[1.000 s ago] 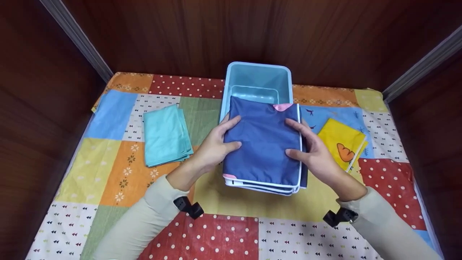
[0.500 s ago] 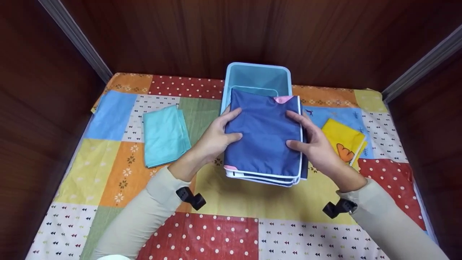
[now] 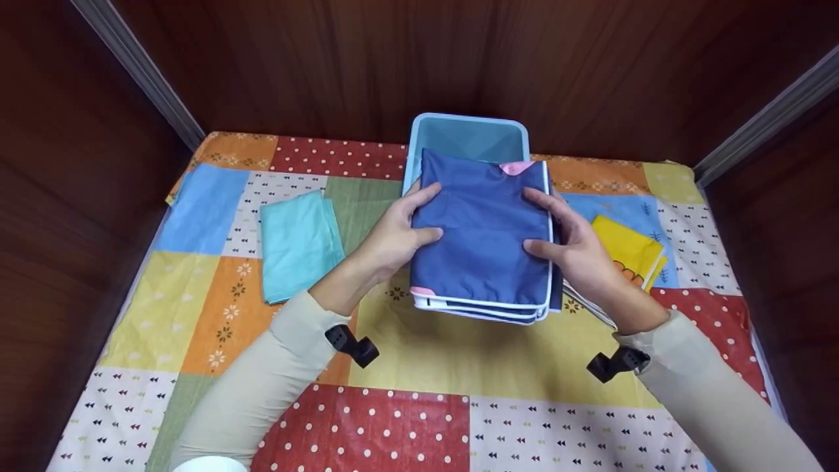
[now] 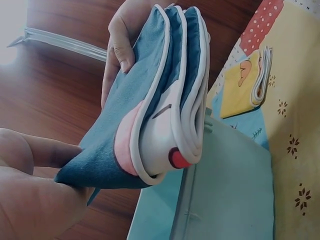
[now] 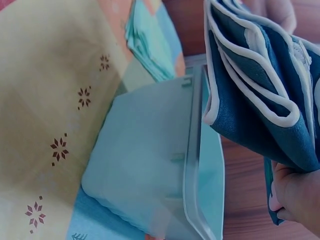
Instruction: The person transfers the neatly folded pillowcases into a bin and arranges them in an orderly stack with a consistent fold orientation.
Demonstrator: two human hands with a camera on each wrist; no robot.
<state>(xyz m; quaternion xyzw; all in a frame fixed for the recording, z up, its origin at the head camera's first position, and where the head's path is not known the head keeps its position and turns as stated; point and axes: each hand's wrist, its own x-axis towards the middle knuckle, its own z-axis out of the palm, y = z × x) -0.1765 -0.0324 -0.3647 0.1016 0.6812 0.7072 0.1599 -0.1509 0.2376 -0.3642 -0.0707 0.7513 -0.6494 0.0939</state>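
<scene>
A folded navy cloth [image 3: 482, 229] with white piping and pink corner patches is held up between both hands, over the near part of a light blue plastic bin [image 3: 468, 134]. My left hand [image 3: 396, 239] grips its left edge, thumb on top and some fingers hidden beneath. On the opposite edge, my right hand [image 3: 577, 246] pinches the cloth the same way. In the left wrist view the cloth's stacked layers [image 4: 172, 105] show, with a pink patch and a red spot. The right wrist view has the bin's side wall [image 5: 140, 160] standing below the cloth.
A folded turquoise cloth [image 3: 298, 246] lies on the patchwork tablecloth [image 3: 419, 360] at left. To the right is a folded yellow cloth [image 3: 629, 249] with an orange print, partly behind the right hand. Dark wooden panels [image 3: 328, 65] stand at the back and sides. A white round object [image 3: 210, 464] shows at the bottom edge.
Both hands have moved the navy cloth away from the body, farther over the bin, covering more of its opening. The turquoise and yellow cloths lie where they were.
</scene>
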